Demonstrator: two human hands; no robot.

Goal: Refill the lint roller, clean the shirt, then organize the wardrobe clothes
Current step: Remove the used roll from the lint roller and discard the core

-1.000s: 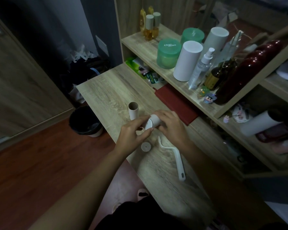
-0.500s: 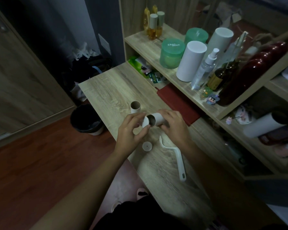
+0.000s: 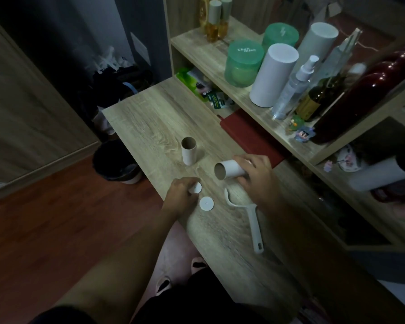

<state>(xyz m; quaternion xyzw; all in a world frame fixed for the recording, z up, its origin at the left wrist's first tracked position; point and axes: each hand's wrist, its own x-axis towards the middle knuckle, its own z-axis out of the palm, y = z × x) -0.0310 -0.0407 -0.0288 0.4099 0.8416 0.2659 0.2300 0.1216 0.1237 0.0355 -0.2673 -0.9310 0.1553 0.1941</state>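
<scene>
Change over the last second: both hands were bunched on the roll, now they're apart. The left hand (image 3: 180, 197) has pulled the end cap (image 3: 195, 188) off and dropped to the table (image 3: 150, 118). Its grip is narrow, fingers pinched round the cap, which sits at or just above the surface; can't tell if it touches. A second cap (image 3: 206, 203) lies flat just beside it. The right hand (image 3: 255, 181) grips the roll (image 3: 229, 170) round its far half and holds it roughly horizontal just above the table, open bore facing left, brown core visible inside. The lint roller handle (image 3: 254, 220) lies on the table below the right hand, bare, with nothing mounted on it. An upright tube (image 3: 189, 150), apart from both hands toward the far side of the table, is probably the spent core. The bin (image 3: 112, 160) is on the floor off the table's left edge. My read: the roll's left end is now uncapped and both caps are off, so the refill is mid-swap. Mounting is still to do, and shirt and wardrobe not started. Small loose caps near the table edge could get knocked off
</scene>
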